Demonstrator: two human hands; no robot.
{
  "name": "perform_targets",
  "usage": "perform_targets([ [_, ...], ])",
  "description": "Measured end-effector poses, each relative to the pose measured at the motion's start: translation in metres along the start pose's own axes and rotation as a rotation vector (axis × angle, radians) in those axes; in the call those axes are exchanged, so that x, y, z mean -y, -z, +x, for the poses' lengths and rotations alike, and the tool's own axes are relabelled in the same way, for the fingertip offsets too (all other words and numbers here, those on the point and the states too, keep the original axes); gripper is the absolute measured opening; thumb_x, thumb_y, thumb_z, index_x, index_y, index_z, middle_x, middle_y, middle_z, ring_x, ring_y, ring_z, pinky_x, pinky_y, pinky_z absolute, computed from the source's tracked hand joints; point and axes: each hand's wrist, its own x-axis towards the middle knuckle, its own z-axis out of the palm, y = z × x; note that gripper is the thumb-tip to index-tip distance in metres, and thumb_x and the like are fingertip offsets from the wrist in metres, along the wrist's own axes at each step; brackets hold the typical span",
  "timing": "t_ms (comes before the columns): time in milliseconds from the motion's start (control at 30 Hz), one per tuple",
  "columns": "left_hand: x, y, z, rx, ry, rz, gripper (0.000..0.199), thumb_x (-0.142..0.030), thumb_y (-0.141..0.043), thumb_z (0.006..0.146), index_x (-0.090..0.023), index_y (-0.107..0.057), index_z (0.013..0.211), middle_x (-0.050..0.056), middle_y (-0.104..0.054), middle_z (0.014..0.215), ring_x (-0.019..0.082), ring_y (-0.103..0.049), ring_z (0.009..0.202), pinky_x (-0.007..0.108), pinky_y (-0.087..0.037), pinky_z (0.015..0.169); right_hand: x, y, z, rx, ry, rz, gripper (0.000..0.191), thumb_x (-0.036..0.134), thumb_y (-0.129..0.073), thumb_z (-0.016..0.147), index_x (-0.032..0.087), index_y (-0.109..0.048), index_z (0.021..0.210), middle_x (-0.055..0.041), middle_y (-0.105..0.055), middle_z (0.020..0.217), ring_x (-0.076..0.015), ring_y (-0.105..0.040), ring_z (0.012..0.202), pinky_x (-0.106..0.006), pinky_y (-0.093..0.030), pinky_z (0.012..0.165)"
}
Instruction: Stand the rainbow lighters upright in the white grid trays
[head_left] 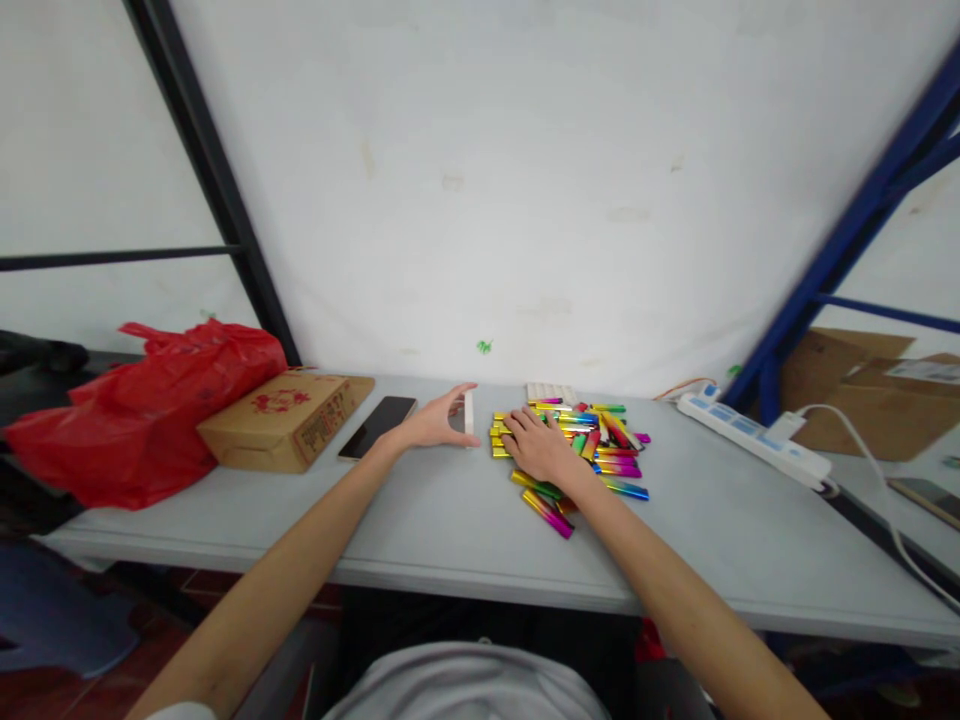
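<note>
Status, near to far. Near fringe of the table (450, 535): shiny multicoloured sticks (619, 467), lighter-like, are left loose at mixed angles, a yellow-to-purple one lying nearest the front edge. Main heap sits right of centre; at its left end a few yellow ends are lined up roughly parallel, so some ordering is judged done there, most of it left.

Right hand (536, 447) is laid palm-down on the heap's left part, fingers slightly spread; whether anything is gripped underneath cannot be told. Left hand (431, 422) is curved into a C, thumb and fingers apart, with an upright white-edged piece (469, 415) apparently clamped between the tips, just left of the heap. No stick can be seen in that piece, so loading, if that is the work, is judged barely begun. Behind the heap, a white gridded tray (551, 391) is partly covered; its contents cannot be told.

Counts, near to far: sticks, perhaps two dozen or more, exact number hidden by overlap and hand; white-edged piece, 1; dark phone (379, 427) left of the left hand, 1; brown carton (274, 420), 1; red bag (157, 415), 1; power strip (754, 440), 1; gridded tray, 1 seen.
</note>
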Motion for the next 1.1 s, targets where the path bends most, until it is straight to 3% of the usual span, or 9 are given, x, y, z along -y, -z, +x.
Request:
perform_targets([
  [100, 0.002, 0.004, -0.002, -0.037, 0.025, 0.013, 0.116, -0.042, -0.093, 0.058, -0.023, -0.033, 0.156, 0.017, -0.055, 0.148, 0.034, -0.055, 0.135, 0.051, -0.042, 0.115, -0.001, 0.004, 0.000, 0.001, 0.002, 0.037, 0.043, 0.039, -0.032, 0.108, 0.019, -0.054, 0.140, -0.0152, -0.056, 0.146, -0.0296, -0.040, 0.143, -0.056, -0.031, 0.116],
  [233, 0.011, -0.006, 0.004, -0.148, 0.035, 0.077, 0.117, -0.052, -0.088, 0.065, -0.019, -0.025, 0.158, 0.020, -0.052, 0.151, 0.035, -0.055, 0.136, 0.050, -0.042, 0.115, -0.008, 0.013, 0.000, -0.040, 0.003, 0.078, 0.042, 0.040, -0.031, 0.109, 0.021, -0.055, 0.138, -0.0137, -0.058, 0.144, -0.0261, -0.046, 0.139, -0.052, -0.031, 0.116],
  [333, 0.029, -0.011, 0.010, -0.272, 0.040, 0.334, 0.109, -0.061, -0.079, 0.074, -0.015, -0.026, 0.158, 0.022, -0.033, 0.163, 0.037, -0.032, 0.152, 0.050, -0.025, 0.125, -0.019, 0.016, 0.001, -0.094, -0.049, 0.059, 0.042, 0.040, -0.031, 0.109, 0.020, -0.060, 0.132, -0.0139, -0.059, 0.143, -0.0268, -0.049, 0.136, -0.051, -0.030, 0.117],
  [400, 0.042, -0.010, 0.013, -0.263, 0.082, 0.448, 0.095, -0.062, -0.072, 0.080, -0.015, -0.036, 0.154, 0.021, -0.031, 0.165, 0.039, -0.021, 0.155, 0.051, -0.021, 0.126, -0.027, 0.016, 0.001, -0.117, -0.088, 0.039, 0.042, 0.040, -0.031, 0.109, 0.020, -0.064, 0.127, -0.0143, -0.061, 0.138, -0.0278, -0.052, 0.132, -0.050, -0.030, 0.117],
  [533, 0.053, -0.003, 0.013, -0.203, 0.114, 0.557, 0.075, -0.061, -0.067, 0.083, -0.015, -0.054, 0.141, 0.020, -0.043, 0.156, 0.041, -0.034, 0.149, 0.050, -0.028, 0.123, -0.041, 0.017, 0.000, -0.145, -0.143, 0.028, 0.042, 0.039, -0.032, 0.109, 0.020, -0.066, 0.124, -0.0151, -0.065, 0.130, -0.0289, -0.056, 0.124, -0.048, -0.037, 0.111],
  [667, 0.041, 0.005, 0.007, -0.173, 0.042, 0.605, 0.055, -0.052, -0.062, 0.087, -0.016, -0.065, 0.128, 0.017, -0.059, 0.137, 0.035, -0.054, 0.132, 0.047, -0.037, 0.118, -0.045, 0.019, -0.001, -0.160, -0.165, 0.026, 0.042, 0.039, -0.033, 0.108, 0.020, -0.066, 0.126, -0.0150, -0.066, 0.126, -0.0281, -0.058, 0.120, -0.045, -0.038, 0.109],
  [767, 0.032, 0.009, 0.004, -0.143, -0.001, 0.629, 0.041, -0.046, -0.059, 0.089, -0.017, -0.072, 0.115, 0.015, -0.065, 0.127, 0.033, -0.062, 0.121, 0.046, -0.042, 0.114, -0.045, 0.020, 0.000, -0.150, -0.170, 0.035, 0.041, 0.038, -0.034, 0.108, 0.020, -0.066, 0.126, -0.0149, -0.065, 0.127, -0.0280, -0.058, 0.121, -0.045, -0.039, 0.109],
  [933, 0.039, 0.013, 0.017, -0.103, -0.047, 0.617, 0.041, -0.045, -0.053, 0.092, -0.018, -0.072, 0.116, 0.014, -0.068, 0.130, 0.034, -0.059, 0.126, 0.047, -0.041, 0.114, -0.046, 0.023, 0.001, -0.125, -0.204, 0.071, 0.041, 0.039, -0.036, 0.108, 0.020, -0.067, 0.125, -0.0138, -0.065, 0.127, -0.0273, -0.058, 0.122, -0.046, -0.037, 0.111],
  [1100, 0.055, 0.016, 0.036, -0.233, -0.003, 0.606, 0.050, -0.047, -0.060, 0.087, -0.017, -0.063, 0.127, 0.014, -0.071, 0.121, 0.031, -0.065, 0.111, 0.046, -0.047, 0.105, -0.050, 0.030, -0.002, -0.115, -0.263, 0.063, 0.041, 0.041, -0.034, 0.109, 0.021, -0.067, 0.123, -0.0137, -0.065, 0.127, -0.0266, -0.058, 0.123, -0.043, -0.039, 0.110],
])
